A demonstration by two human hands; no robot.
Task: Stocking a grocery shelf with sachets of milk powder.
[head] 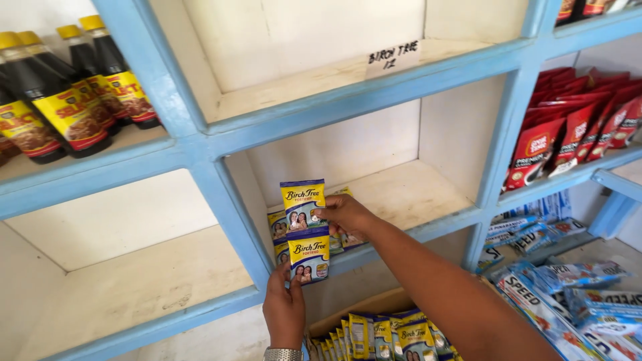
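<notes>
Blue-and-yellow sachet strip (pixel 305 228) hangs at the front of the blue shelf (pixel 231 217); right hand (pixel 344 212) pinches its top, left hand (pixel 284 307) grips the bottom. I judge stocking continues: lay it inside the compartment.

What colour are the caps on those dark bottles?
Yellow caps on the dark bottles, seen in the head view.

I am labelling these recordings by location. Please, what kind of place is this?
Probably a small grocery shop: blue shelves hold dark sauce bottles and red packets, and both hands place blue-and-yellow sachets.
</notes>
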